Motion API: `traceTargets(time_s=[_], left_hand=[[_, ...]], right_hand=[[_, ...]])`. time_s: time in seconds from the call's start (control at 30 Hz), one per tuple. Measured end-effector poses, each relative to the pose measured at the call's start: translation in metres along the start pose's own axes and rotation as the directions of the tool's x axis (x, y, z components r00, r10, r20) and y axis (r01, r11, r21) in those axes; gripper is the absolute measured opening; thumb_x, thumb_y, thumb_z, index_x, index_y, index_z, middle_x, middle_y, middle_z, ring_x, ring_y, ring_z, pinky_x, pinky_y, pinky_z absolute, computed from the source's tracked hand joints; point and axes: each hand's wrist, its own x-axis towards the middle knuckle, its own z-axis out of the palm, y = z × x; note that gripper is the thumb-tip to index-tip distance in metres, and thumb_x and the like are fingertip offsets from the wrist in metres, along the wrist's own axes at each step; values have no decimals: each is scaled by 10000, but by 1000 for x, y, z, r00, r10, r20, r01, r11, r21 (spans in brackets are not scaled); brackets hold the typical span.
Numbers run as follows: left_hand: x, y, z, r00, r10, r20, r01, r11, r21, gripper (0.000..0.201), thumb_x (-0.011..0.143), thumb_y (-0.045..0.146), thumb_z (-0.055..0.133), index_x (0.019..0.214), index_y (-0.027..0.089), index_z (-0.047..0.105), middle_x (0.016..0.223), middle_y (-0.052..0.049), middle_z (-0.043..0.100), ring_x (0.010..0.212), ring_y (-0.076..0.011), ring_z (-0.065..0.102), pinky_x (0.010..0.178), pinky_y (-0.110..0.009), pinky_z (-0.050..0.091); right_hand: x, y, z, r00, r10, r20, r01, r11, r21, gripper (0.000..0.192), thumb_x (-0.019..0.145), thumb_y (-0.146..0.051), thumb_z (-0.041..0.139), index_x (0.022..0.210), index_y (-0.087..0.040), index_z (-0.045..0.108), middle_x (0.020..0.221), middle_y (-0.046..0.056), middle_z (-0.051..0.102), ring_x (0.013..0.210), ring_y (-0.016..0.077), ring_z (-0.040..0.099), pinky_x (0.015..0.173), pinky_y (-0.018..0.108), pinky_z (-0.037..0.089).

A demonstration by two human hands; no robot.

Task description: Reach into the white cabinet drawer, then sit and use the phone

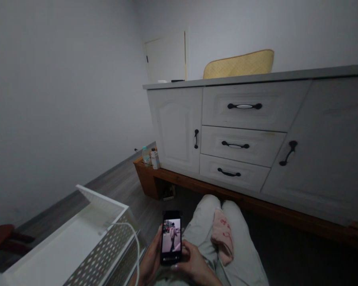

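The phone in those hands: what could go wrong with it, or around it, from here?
The phone, held between the left hand and right hand, might slip and drop. The white cable looping near the left hand could snag if that arm moves. The pink cloth lying on the trousers might slide off if the legs shift.

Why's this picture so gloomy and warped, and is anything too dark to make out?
Head view: dim room light, though the smartphone screen glows; the white cabinet slants and flares rightward, probably from a wide-angle lens; the floor right of the pale trousers sinks into near-black, hiding detail.
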Motion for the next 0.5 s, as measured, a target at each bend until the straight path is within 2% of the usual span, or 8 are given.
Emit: traceTargets(time_s=[0.13,0.33,0.5], left_hand=[[0,-1,-4,1000,-4,-12,4,1000,17,527,799,535,660,1196,188,684,1183,-78,755,1245,-292,606,1171,-446,362],[-4,4,2,999,-21,-38,22,999,23,551,768,586,662,1165,205,702,1170,-57,762,1277,-290,579,1183,-437,348],[-3,9,2,996,-5,-90,6,1000,13,530,750,602,671,1108,216,730,1180,-55,759,1345,-282,514,1243,-450,218]], right_hand=[[-1,-3,0,1000,-3,21,3,1000,10,627,488,-215,887,1072,-168,664,984,71,769,979,280,705,898,412,505],[2,-1,-2,999,23,47,-20,998,-57,619,487,-221,886,1071,-175,686,990,65,767,997,272,700,924,405,491],[1,1,-10,998,56,-5,-56,988,-146,555,491,-189,860,1021,-172,695,964,60,768,920,224,695,845,340,493]])
